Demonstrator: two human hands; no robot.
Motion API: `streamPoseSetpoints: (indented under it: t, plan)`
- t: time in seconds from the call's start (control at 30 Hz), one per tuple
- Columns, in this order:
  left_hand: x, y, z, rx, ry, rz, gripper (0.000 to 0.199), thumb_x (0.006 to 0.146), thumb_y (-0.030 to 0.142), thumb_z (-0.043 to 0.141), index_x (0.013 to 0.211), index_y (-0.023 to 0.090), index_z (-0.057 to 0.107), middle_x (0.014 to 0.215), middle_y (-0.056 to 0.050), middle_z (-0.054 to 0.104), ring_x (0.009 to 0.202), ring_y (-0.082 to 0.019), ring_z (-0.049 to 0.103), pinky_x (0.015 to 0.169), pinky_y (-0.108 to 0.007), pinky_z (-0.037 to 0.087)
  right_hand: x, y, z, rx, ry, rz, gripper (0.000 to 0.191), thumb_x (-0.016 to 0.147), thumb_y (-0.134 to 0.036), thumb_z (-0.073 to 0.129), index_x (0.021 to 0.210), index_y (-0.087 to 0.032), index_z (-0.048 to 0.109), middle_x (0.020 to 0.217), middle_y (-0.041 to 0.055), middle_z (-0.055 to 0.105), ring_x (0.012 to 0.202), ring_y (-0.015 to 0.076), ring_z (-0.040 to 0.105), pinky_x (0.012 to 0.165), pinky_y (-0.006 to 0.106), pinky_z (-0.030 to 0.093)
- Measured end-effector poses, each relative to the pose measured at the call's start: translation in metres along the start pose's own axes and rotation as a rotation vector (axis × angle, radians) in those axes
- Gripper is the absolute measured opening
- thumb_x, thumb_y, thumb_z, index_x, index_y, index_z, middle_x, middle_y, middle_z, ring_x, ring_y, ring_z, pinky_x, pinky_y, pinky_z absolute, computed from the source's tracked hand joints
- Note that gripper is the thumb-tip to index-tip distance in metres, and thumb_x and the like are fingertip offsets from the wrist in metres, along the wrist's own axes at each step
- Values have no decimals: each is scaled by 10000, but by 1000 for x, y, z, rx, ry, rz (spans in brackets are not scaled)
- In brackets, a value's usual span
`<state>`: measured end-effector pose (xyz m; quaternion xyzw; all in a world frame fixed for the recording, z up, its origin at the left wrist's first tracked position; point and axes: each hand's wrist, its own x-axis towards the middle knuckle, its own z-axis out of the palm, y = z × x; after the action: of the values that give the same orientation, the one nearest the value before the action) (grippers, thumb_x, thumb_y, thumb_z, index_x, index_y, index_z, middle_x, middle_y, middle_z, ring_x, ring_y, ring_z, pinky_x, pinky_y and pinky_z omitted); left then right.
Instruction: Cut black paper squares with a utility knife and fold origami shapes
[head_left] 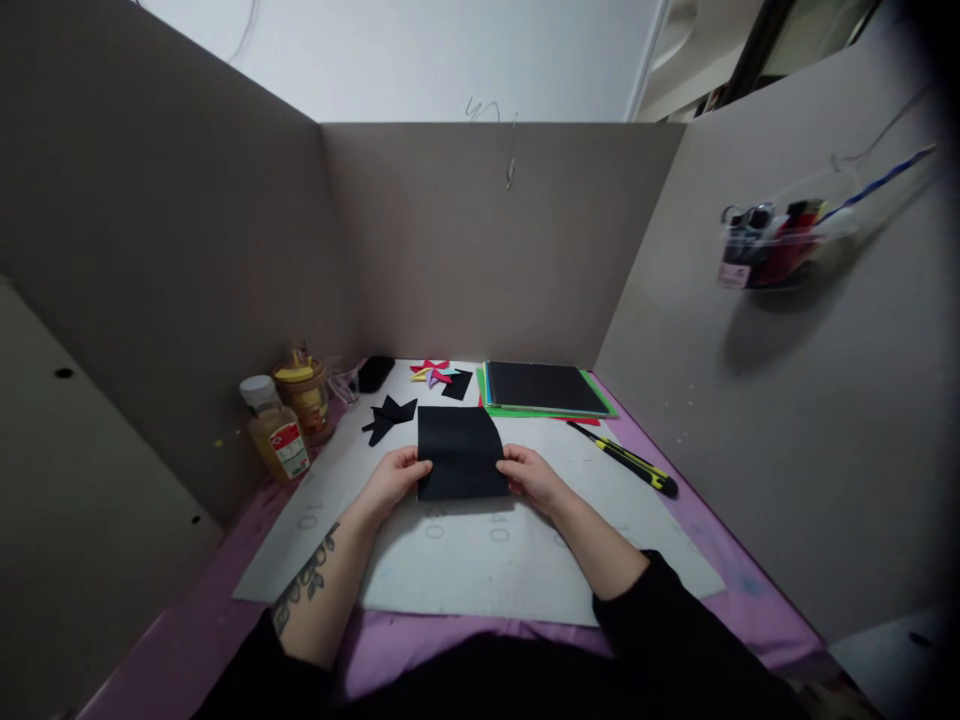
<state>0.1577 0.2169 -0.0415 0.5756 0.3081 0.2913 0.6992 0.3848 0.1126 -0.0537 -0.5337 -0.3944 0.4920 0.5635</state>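
The left hand (394, 475) pinches the left edge of a black sheet (459, 455) between thumb and fingers, thumb on the upper face. The right hand (534, 475) pinches the opposite edge in the same manner. The black sheet is located between the two hands, over the white mat (465, 580); its right edge curves toward the upper corner. Whether its lower edge contacts the mat cannot be determined.

Just beyond the sheet, to the left, a black folded-paper shape (388, 418) with pointed arms lies on the mat. Farther back is a multicoloured paper pinwheel (433, 374), adjacent to a small black paper piece (457, 385). Behind the sheet, to the right, is a paper stack (551, 388): black on top, with green and other coloured edges exposed. A black-and-yellow utility knife (628, 463) lies diagonally at the right side of the mat.

At the far left stand a white-capped bottle (274, 430) with a red-and-white label, an amber container (304, 400) and a clear cup (343, 380). A pink cloth (420, 650) extends beneath the mat. Grey panels (487, 260) enclose the workspace; a clear holder (780, 250) containing tools is mounted on the right panel.
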Motion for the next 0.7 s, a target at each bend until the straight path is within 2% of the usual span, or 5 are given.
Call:
streamPoseSetpoints:
  t: [0.1, 0.23, 0.43, 0.7]
  plan:
    - [-2, 1, 4, -12, -17, 22, 274, 620, 319, 735, 783, 130, 622, 692, -28, 663, 612, -148, 592, 612, -261, 432, 0, 0, 4, 89, -33, 4, 225, 607, -297, 704, 755, -175, 586, 542, -51, 561, 408, 65, 429, 406, 194, 289]
    - [-2, 2, 9, -27, -49, 41, 284, 605, 331, 747, 770, 130, 634, 715, -31, 677, 624, -156, 597, 628, -267, 434, 0, 1, 9, 223, -25, 16, 260, 562, -282, 750, 755, -156, 631, 668, 11, 674, 591, 140, 592, 584, 247, 443]
    - [-3, 2, 12, -21, -66, 77, 252, 631, 315, 738, 763, 124, 639, 682, -24, 665, 608, -147, 587, 624, -261, 422, -5, -3, 13, 283, -26, 56, 247, 542, -237, 743, 758, -139, 676, 668, 41, 699, 626, 186, 630, 659, 304, 471]
    - [-5, 3, 15, -83, -41, 45, 227, 616, 279, 739, 723, 125, 611, 645, -18, 637, 569, -130, 562, 573, -245, 405, -8, -6, 17, 272, 16, 52, 163, 533, -204, 675, 679, -132, 686, 604, 39, 687, 562, 180, 613, 604, 290, 461]
